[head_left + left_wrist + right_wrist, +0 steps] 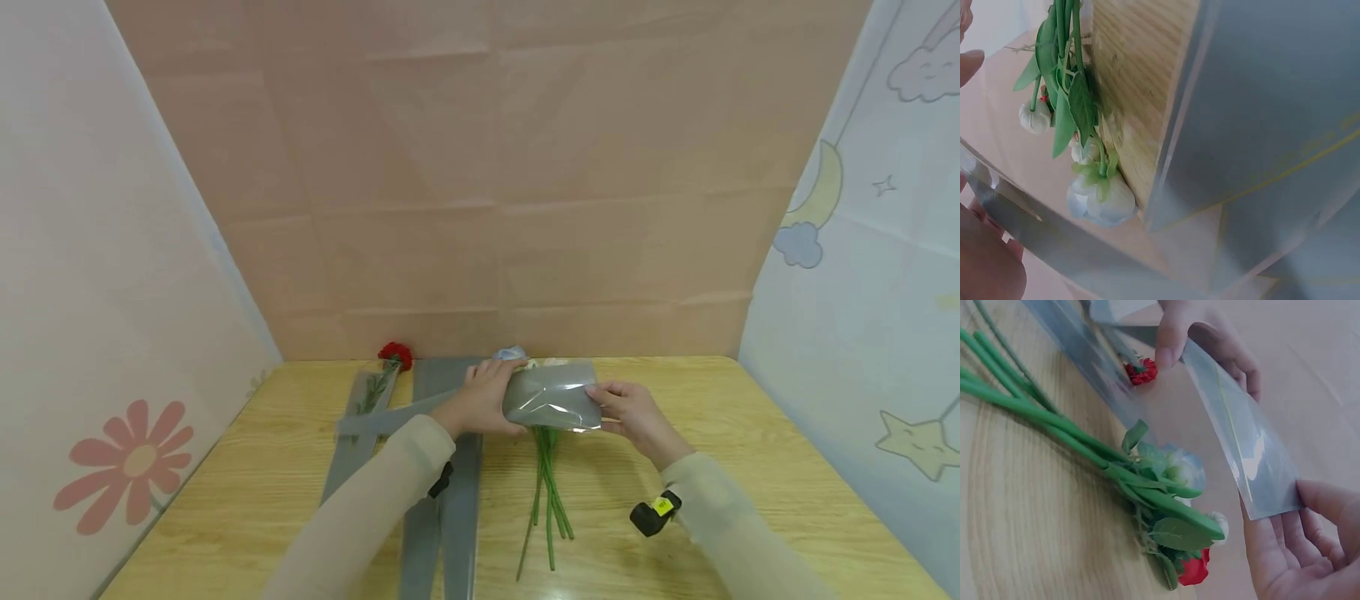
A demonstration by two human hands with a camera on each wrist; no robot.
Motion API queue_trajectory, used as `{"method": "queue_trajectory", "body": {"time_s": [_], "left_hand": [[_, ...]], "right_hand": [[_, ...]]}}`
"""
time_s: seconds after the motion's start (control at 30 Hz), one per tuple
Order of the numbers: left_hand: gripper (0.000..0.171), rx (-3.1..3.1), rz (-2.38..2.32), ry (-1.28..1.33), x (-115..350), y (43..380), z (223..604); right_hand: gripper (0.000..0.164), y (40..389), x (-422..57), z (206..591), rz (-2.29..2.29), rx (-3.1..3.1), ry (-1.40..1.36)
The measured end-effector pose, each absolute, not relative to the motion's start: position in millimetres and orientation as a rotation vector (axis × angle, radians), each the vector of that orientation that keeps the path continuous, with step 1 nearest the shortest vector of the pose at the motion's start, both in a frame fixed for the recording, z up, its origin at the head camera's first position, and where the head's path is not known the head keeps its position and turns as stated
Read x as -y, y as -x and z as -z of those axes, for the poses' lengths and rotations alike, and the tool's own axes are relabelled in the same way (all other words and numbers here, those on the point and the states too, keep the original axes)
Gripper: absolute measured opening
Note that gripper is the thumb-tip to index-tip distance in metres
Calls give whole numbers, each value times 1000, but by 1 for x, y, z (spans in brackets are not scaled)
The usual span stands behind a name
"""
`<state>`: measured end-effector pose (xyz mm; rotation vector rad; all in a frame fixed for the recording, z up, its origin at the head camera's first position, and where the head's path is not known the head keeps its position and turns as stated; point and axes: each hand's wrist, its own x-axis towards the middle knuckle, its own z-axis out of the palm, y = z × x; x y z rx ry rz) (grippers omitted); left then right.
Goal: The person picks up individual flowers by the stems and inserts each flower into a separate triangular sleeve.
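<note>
In the head view, my left hand (487,396) grips one end of a grey translucent strip of wrapping film (553,396), thumb on the near side. My right hand (633,417) pinches the strip's right corner between thumb and fingers, as the right wrist view also shows. Stretched between both hands, the film is raised over a bunch of flowers with green stems (550,500) lying on the table. The film hides most blooms from the head view. From the wrist views, the bunch has a pale blue-white bloom (1102,199), a white bud (1035,117) and a red flower (1195,569).
Long grey film sheets (459,508) lie on the wooden table (262,492) left of the stems. Farther left, a single red carnation (395,356) lies by another grey strip (352,454). A brown paper-like backdrop (495,208) stands behind, with patterned walls at both sides.
</note>
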<state>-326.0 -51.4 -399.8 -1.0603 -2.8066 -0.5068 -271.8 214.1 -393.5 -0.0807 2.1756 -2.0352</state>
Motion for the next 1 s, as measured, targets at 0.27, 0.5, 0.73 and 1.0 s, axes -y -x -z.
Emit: {"method": "queue_trajectory", "body": {"time_s": [0.27, 0.5, 0.73, 1.0], "left_hand": [[109, 2838, 516, 1077, 53, 322, 402], [109, 2839, 554, 1067, 54, 324, 412], [98, 2826, 743, 1078, 54, 327, 417], [92, 2852, 880, 1109, 55, 326, 414]], "right_hand": [[39, 274, -210, 403, 1972, -2300, -58], [25, 275, -208, 407, 2027, -2287, -12], [22, 278, -205, 408, 2257, -1828, 260], [41, 277, -198, 405, 2258, -1663, 264]]}}
